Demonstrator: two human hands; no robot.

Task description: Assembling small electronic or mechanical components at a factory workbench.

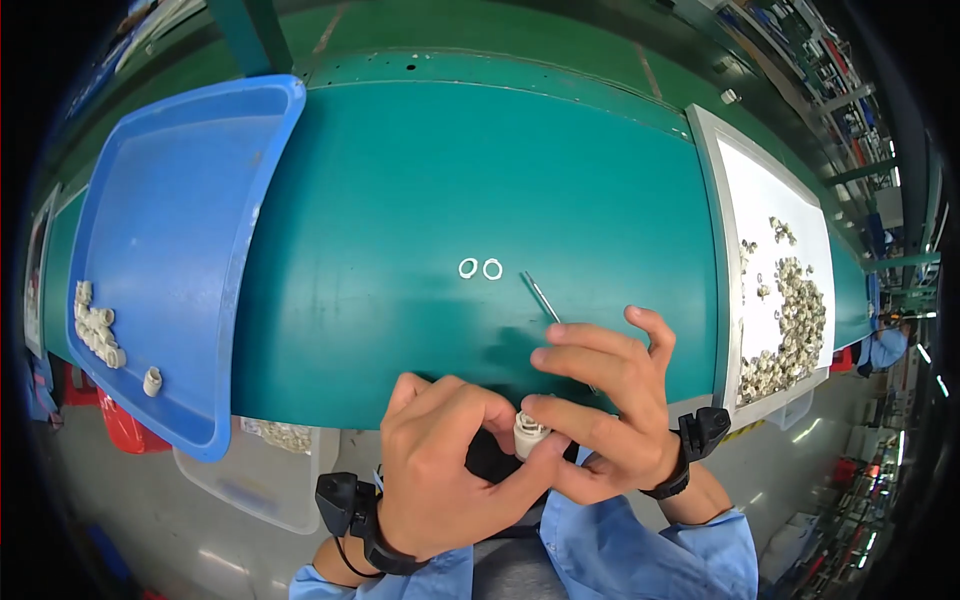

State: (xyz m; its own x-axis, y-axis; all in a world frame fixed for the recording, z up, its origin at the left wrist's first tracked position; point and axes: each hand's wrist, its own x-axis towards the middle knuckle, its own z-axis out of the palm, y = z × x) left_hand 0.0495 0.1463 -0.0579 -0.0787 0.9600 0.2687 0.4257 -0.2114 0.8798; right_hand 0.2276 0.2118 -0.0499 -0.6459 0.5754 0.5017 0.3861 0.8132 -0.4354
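The small white plastic fitting (530, 433) sits pinched between both hands just past the near edge of the green table (400, 200), over the person's lap. The left hand (445, 465) closes thumb and fingertips on it; the right hand (610, 405) grips its other side while also carrying a thin metal pick (543, 298) that juts out toward the far side. Being held off the table, the fitting could drop to the floor if either pinch slackens, and the pick could slip. It looks cylindrical, ribbed, off-white. Two white rings (480, 268) lie farther out; a blue tray (170, 220) stands left, a white tray (765, 200) of parts right.
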